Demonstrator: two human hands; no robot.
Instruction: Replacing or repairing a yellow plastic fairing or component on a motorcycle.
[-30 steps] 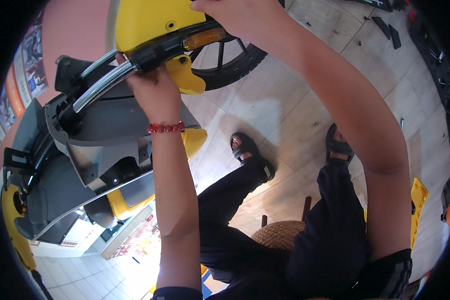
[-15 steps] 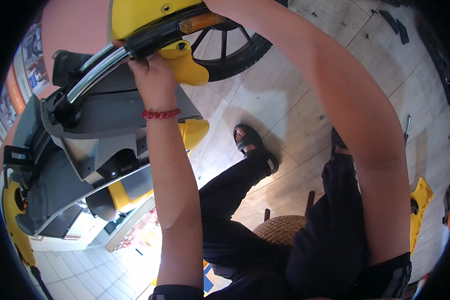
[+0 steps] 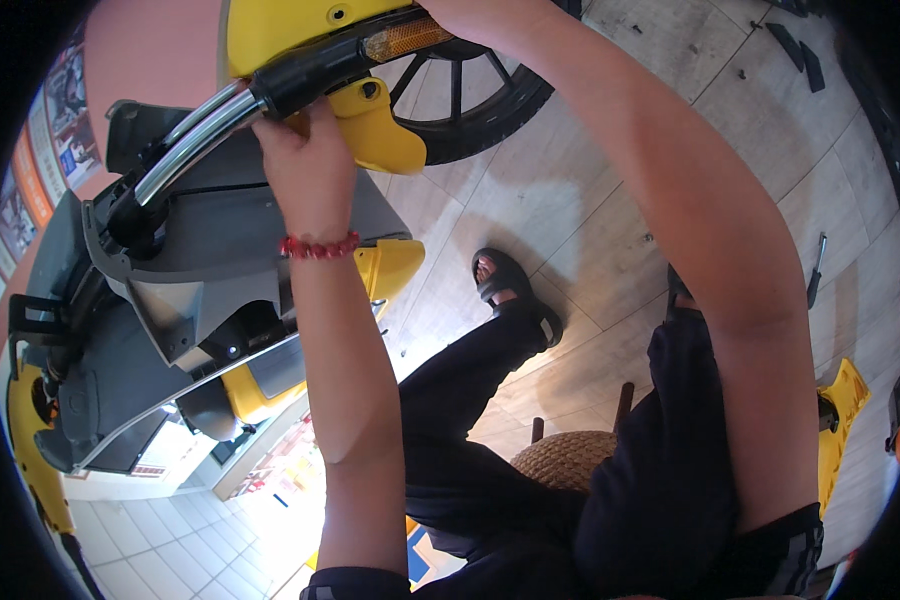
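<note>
My left hand, wearing a red bead bracelet, reaches up beneath the front fork of a scooter. Its fingers close around the rear part of the yellow front mudguard, and the fingertips are hidden behind the fork. The fork has a shiny chrome tube and a black lower leg with an amber reflector. My right hand is at the upper edge beside the reflector end, its fingers cut off by the frame. The black front wheel stands behind the mudguard's lower yellow flap.
Grey scooter body panels fill the left side. A screwdriver lies on the wood-look floor to the right, near a yellow panel. Black strips and small screws lie at the upper right. A woven stool is beneath me.
The view has shifted slightly, so the scooter and floor appear a little lower and to the right. My left wrist has dropped and turned slightly; both hands stay at the fork and mudguard.
</note>
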